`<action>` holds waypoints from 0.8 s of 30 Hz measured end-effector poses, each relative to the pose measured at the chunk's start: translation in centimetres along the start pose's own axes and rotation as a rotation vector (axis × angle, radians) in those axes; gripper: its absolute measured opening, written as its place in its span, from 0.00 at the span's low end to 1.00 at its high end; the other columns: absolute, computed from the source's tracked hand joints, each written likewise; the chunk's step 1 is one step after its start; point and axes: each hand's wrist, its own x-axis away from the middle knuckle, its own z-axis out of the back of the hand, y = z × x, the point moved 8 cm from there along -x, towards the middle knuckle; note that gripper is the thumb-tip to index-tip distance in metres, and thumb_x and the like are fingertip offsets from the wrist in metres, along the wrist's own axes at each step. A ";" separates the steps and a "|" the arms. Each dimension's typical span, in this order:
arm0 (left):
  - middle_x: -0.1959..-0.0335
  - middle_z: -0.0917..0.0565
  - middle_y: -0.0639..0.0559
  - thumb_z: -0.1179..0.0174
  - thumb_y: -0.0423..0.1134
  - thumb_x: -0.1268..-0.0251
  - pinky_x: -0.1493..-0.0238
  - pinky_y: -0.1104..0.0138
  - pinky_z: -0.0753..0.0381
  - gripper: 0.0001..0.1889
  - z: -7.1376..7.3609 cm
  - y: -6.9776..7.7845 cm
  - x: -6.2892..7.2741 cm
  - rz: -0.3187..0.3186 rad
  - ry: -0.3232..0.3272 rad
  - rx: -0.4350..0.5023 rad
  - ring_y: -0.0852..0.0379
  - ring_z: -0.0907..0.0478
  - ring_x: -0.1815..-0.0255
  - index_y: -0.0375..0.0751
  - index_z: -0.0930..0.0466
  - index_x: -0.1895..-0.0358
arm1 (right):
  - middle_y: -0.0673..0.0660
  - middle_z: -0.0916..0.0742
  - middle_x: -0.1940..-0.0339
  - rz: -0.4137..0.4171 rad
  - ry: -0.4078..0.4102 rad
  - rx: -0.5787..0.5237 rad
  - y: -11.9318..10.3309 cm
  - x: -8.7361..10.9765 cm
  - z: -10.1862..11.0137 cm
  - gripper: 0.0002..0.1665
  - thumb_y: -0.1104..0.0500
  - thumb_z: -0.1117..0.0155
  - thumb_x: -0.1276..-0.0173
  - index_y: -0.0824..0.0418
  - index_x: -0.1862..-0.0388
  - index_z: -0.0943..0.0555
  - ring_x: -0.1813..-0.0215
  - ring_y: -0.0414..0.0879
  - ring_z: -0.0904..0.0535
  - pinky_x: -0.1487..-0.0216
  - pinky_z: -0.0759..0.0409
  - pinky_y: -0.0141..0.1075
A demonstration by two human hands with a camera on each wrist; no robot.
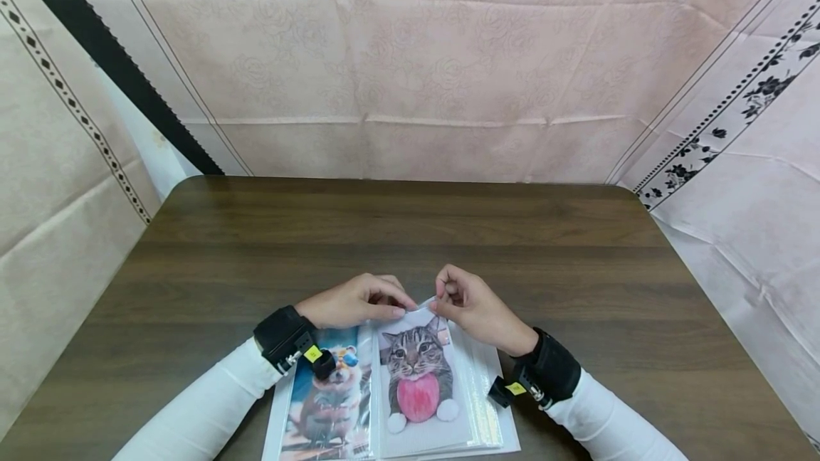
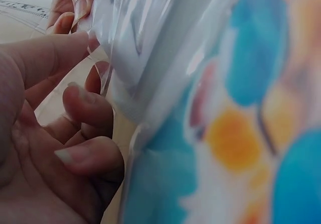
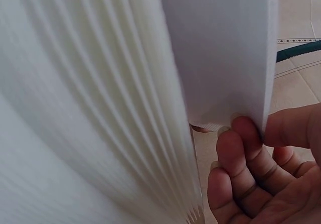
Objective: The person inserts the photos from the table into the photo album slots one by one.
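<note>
A display book with clear sleeves [image 1: 483, 404] lies spread on the table. A picture of a tabby cat with a pink heart [image 1: 419, 375] is at its right page; a furry animal picture with blue goggles [image 1: 329, 404] fills the left page. At the top of the cat page, my left hand [image 1: 361, 301] pinches the edge of the clear plastic sleeve [image 2: 135, 38]. My right hand [image 1: 474, 308] pinches the upper right corner of the cat page, where a white sheet [image 3: 225, 58] shows between thumb and fingers in the right wrist view.
The brown wooden table [image 1: 410, 226] stretches behind and beside the book. Several stacked sleeve edges [image 3: 135, 68] fan out under the raised sheet. Patterned pale cloth [image 1: 416, 77] hangs beyond the table's far edge. Both wrists wear black camera straps [image 1: 285, 336].
</note>
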 end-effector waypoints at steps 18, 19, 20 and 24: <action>0.56 0.14 0.53 0.45 0.44 0.22 0.64 0.68 0.22 0.12 3.3 0.1 1.8 0.120 0.071 -0.296 0.60 0.23 0.67 0.47 0.17 0.45 | 0.53 0.24 0.74 -0.025 0.016 0.023 0.2 -0.1 0.3 0.08 0.67 0.38 0.28 0.66 0.57 0.29 0.71 0.41 0.28 0.66 0.30 0.29; 0.57 0.14 0.52 0.45 0.43 0.22 0.64 0.68 0.22 0.11 3.6 0.0 2.1 0.135 0.069 -0.323 0.59 0.22 0.67 0.48 0.17 0.46 | 0.52 0.25 0.75 -0.027 0.017 0.035 0.3 -0.1 0.4 0.07 0.68 0.38 0.29 0.66 0.57 0.28 0.71 0.40 0.28 0.66 0.31 0.29; 0.59 0.14 0.53 0.44 0.44 0.22 0.66 0.67 0.21 0.10 3.7 -0.1 2.4 0.155 0.065 -0.343 0.59 0.21 0.68 0.48 0.16 0.47 | 0.52 0.26 0.75 -0.027 0.016 0.046 0.3 -0.1 0.4 0.07 0.68 0.38 0.29 0.66 0.57 0.28 0.72 0.40 0.29 0.66 0.31 0.29; 0.66 0.17 0.55 0.43 0.44 0.23 0.67 0.68 0.22 0.08 3.7 -0.6 3.3 0.203 0.041 -0.369 0.60 0.22 0.72 0.50 0.16 0.51 | 0.50 0.28 0.76 -0.022 0.004 0.085 0.3 0.0 0.5 0.07 0.69 0.39 0.30 0.64 0.57 0.27 0.73 0.39 0.31 0.67 0.33 0.29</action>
